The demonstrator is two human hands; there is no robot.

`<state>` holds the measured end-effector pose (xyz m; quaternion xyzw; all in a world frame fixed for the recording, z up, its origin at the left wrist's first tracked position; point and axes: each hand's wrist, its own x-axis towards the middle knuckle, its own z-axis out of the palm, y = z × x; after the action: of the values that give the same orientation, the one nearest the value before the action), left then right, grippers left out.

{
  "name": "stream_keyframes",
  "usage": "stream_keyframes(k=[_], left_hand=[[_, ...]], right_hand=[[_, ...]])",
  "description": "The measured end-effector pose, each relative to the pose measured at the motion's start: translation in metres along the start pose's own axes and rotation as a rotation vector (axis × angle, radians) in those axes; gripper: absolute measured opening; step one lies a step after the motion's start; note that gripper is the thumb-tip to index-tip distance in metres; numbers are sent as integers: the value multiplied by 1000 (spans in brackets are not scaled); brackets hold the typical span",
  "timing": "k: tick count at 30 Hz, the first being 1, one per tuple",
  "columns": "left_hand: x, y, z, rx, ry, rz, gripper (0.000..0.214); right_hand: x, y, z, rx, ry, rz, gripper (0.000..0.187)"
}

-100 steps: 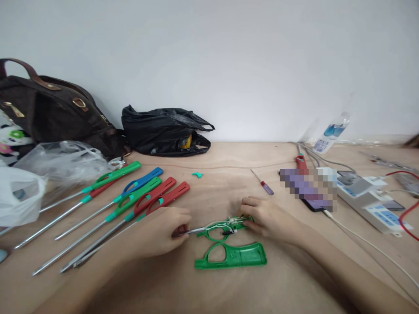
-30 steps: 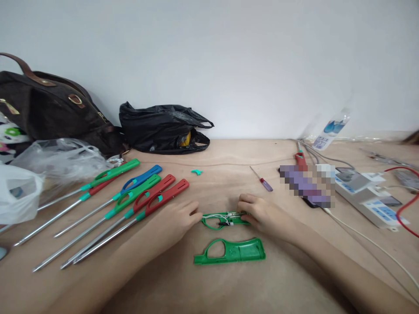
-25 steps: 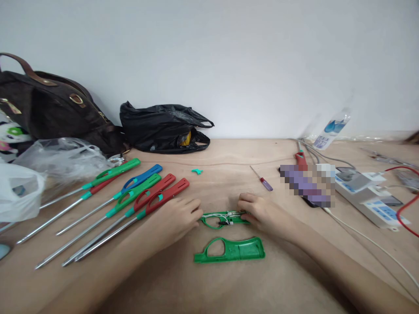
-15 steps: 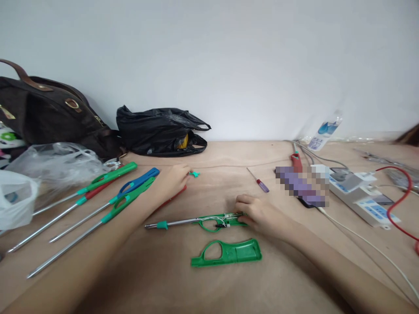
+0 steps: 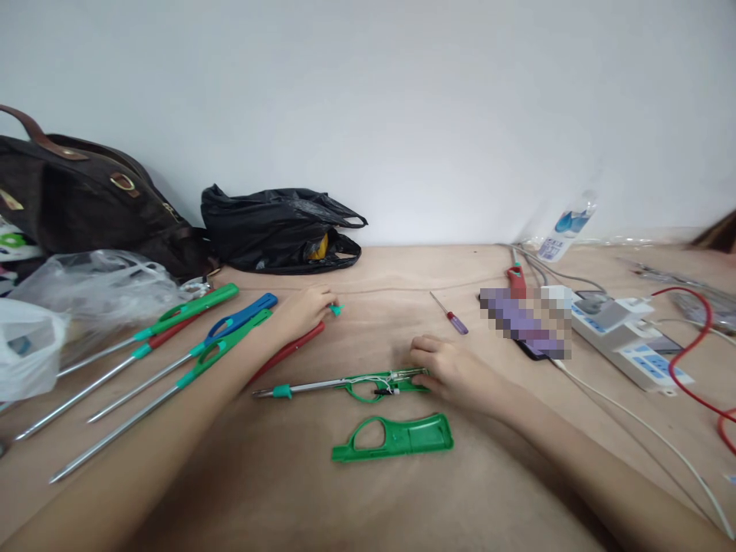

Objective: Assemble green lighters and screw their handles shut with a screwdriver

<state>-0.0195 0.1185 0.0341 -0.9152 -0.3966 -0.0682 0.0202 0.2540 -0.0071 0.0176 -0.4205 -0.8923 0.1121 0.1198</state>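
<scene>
Pinching one teal clip (image 5: 336, 310) (left hand (image 5: 303, 310)).

This looks like a makeshift assembly bench in a plain room, not a fitted workshop. A bare wooden table (image 5: 402, 498) stands against a blank white wall (image 5: 402, 100). A row of long-nosed lighters (image 5: 189, 345), a small screwdriver (image 5: 451, 314) and a power strip (image 5: 626, 341) share it with a handbag (image 5: 74, 199), plastic bags (image 5: 276, 230) and a water bottle (image 5: 563, 230).

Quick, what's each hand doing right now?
Left hand: fingers pinching the small teal piece.
Right hand: resting on the open green lighter half, holding it down.
</scene>
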Motion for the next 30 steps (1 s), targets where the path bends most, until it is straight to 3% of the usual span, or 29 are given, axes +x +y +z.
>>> stream_keyframes(k=[5, 10, 22, 30], left_hand=[[-35, 39, -8, -309, 95, 101, 22], [-58, 70, -6, -427, 126, 154, 19], [-65, 76, -1, -454, 83, 142, 17], [-64, 82, 0, -372, 20, 186, 24]], right_hand=[[-2, -11, 0, 69, 30, -44, 9], [-1, -22, 7, -12, 37, -66, 6], [2, -23, 9, 6, 55, -76, 0], [3, -22, 15, 18, 85, -53, 7]])
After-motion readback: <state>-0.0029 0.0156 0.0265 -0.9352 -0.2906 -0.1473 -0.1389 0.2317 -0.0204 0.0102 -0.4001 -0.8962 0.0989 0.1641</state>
